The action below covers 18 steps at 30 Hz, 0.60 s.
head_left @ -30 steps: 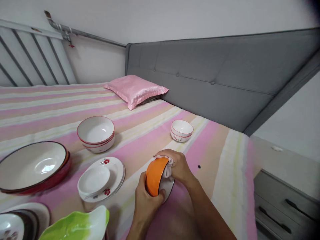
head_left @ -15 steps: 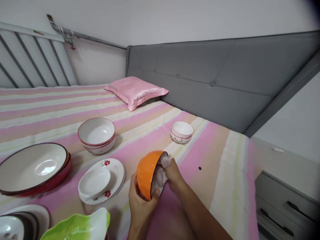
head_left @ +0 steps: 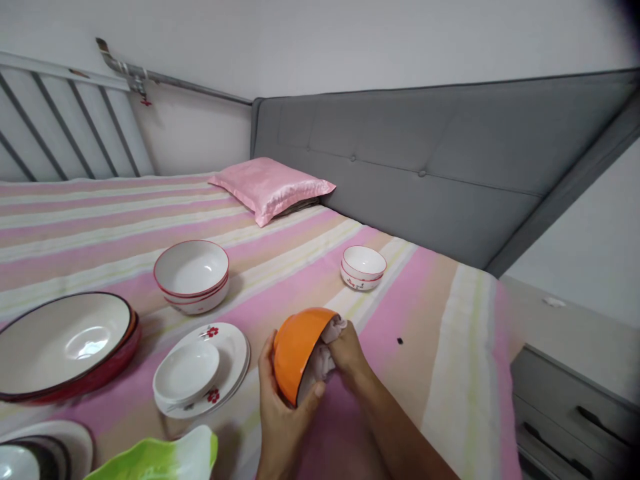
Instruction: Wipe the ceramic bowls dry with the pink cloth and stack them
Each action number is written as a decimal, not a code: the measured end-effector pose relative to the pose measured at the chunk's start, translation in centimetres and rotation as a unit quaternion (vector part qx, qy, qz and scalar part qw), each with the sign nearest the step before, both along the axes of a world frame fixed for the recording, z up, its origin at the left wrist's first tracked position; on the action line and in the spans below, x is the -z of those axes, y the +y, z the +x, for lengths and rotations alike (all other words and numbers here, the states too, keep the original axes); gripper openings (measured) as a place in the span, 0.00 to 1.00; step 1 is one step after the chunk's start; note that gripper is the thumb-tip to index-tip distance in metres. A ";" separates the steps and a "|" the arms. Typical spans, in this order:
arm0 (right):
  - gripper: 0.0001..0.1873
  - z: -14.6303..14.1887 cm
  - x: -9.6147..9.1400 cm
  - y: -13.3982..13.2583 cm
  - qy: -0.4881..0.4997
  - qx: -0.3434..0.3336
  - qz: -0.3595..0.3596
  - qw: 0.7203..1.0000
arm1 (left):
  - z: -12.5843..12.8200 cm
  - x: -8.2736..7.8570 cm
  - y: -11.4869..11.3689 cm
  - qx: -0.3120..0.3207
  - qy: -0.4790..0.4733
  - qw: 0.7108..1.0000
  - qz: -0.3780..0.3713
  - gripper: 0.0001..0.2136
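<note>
An orange bowl [head_left: 300,348] with a dark rim is held tilted on its side above the bed, its mouth turned to the right. My left hand [head_left: 286,407] grips it from the left and below, the thumb at the rim. My right hand [head_left: 347,353] reaches into the mouth, closed on a pale cloth [head_left: 323,360] that is bunched against the inside. The fingertips of my right hand are hidden by the cloth and the bowl.
Left on the striped bed stand red-rimmed bowls [head_left: 193,267], white plates [head_left: 233,353] with a small dish [head_left: 186,373], large bowls [head_left: 60,340] and a green leaf-shaped dish [head_left: 160,460]. Two small bowls [head_left: 364,263] sit beyond my hands. A pink pillow [head_left: 273,187] lies by the grey headboard [head_left: 400,140].
The orange bowl has tipped slightly, its mouth facing a little more downward. My right hand has moved a little lower with the cloth, deeper into the bowl. The view has shifted slightly.
</note>
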State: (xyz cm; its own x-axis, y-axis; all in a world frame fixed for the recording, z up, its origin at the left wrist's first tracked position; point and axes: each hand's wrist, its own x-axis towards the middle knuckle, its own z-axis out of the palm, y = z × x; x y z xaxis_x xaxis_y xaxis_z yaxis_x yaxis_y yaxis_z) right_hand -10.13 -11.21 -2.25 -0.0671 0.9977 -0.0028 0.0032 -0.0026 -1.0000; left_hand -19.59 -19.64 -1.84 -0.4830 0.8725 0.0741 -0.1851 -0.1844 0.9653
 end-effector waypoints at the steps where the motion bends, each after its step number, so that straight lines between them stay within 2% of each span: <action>1: 0.11 0.6 -0.5 0.0 -0.029 0.009 0.038 0.999 | -0.2 0.1 0.1 0.011 0.001 1.000 0.002 0.43; 3: 0.12 1.6 -1.4 -0.3 -0.131 0.038 0.155 0.979 | -0.7 0.2 0.2 0.041 0.006 0.999 -0.008 0.42; 5: 0.14 2.0 -2.1 -0.7 -0.210 0.044 0.285 0.934 | -1.0 0.3 0.5 0.062 0.023 0.997 -0.030 0.41; 7: 0.13 2.0 -2.5 -1.1 -0.239 0.020 0.393 0.888 | -1.1 0.3 0.7 0.063 0.061 0.995 -0.042 0.36; 9: 0.13 1.8 -2.6 -1.1 -0.251 -0.007 0.458 0.853 | -1.1 0.1 0.8 0.063 0.098 0.992 -0.040 0.28; 10: 0.13 1.8 -2.6 -1.1 -0.254 -0.016 0.470 0.845 | -1.1 -0.1 0.8 0.064 0.114 0.991 -0.039 0.25; 12: 0.13 1.7 -2.4 -0.9 -0.251 -0.032 0.468 0.847 | -1.1 -0.5 0.7 0.060 0.139 0.987 -0.048 0.22; 14: 0.14 1.8 -2.3 -0.7 -0.233 -0.048 0.445 0.863 | -1.0 -0.8 0.6 0.048 0.156 0.985 -0.057 0.22; 16: 0.13 2.0 -2.2 -0.6 -0.203 -0.064 0.389 0.896 | -1.0 -0.8 0.5 0.036 0.153 0.986 -0.055 0.22; 18: 0.13 2.1 -2.2 -0.4 -0.160 -0.078 0.301 0.937 | -1.0 -0.6 0.5 0.032 0.131 0.990 -0.044 0.22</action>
